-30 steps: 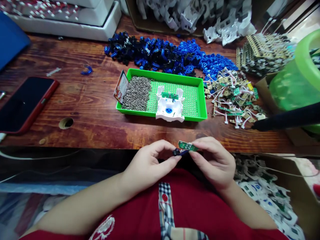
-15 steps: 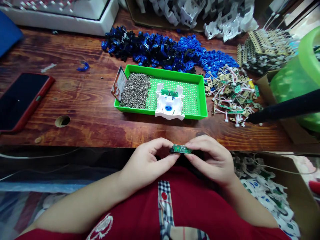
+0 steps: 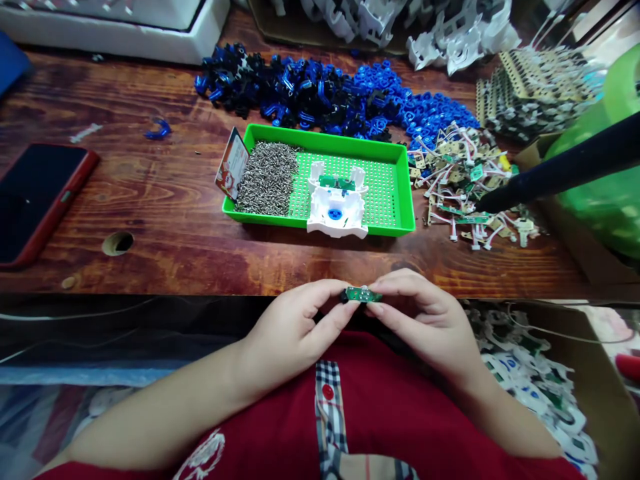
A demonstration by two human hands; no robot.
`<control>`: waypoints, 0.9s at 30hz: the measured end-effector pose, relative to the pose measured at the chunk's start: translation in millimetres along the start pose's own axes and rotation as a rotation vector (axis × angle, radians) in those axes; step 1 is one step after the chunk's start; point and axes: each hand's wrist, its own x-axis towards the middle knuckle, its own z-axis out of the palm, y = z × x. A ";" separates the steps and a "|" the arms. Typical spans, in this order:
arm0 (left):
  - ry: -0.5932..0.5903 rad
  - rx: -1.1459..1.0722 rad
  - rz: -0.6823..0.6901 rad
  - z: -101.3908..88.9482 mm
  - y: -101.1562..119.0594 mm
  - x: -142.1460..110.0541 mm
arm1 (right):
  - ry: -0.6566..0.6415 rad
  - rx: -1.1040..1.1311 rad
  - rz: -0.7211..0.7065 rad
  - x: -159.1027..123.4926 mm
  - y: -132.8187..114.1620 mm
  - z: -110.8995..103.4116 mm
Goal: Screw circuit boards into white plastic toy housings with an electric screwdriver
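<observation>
Between both hands, just in front of the table's edge, is a small green circuit board (image 3: pixel 361 294) with a black part at its left end. My left hand (image 3: pixel 305 320) pinches the left end between thumb and fingers. My right hand (image 3: pixel 425 317) grips the right end the same way. Beyond them a white plastic shell (image 3: pixel 336 212), with a blue round piece and a green board in it, rests on the front rim of a green tray (image 3: pixel 395 230). Small metal screws (image 3: pixel 267 180) fill the tray's left part.
Blue and black plastic parts (image 3: pixel 300 90) lie behind the tray. Wired circuit boards (image 3: pixel 465 180) are heaped to its right, under a dark rod (image 3: pixel 560 163). A phone (image 3: pixel 43 200) lies at left, near a hole (image 3: pixel 118 243). A box of white parts (image 3: pixel 540 400) stands below right.
The view has shifted slightly. Both hands still hold the circuit board, which appears tipped a little differently. The dark rod appears higher in the picture.
</observation>
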 end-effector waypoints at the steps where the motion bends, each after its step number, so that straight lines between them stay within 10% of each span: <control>1: 0.000 0.016 0.006 0.4 -0.3 -0.2 | 0.009 -0.014 -0.017 0.0 0.3 1.4; 27: -0.053 0.542 0.369 -2.9 -5.8 -6.8 | 0.155 -0.770 -0.680 -12.0 12.3 -2.4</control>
